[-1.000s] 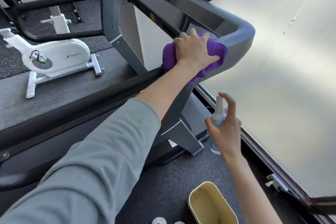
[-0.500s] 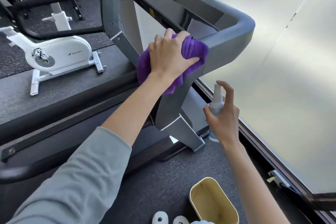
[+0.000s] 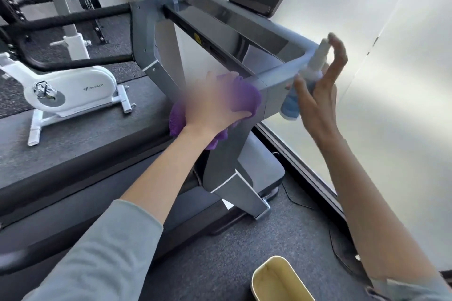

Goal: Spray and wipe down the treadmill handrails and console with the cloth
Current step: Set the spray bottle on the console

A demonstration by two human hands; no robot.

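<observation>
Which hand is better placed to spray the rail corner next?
Right. The right hand holds the bottle raised beside the rail corner, while the left hand grips the cloth lower on the frame.

Right hand (image 3: 318, 95) raised spray bottle (image 3: 303, 85) up beside the handrail (image 3: 276, 80).
</observation>
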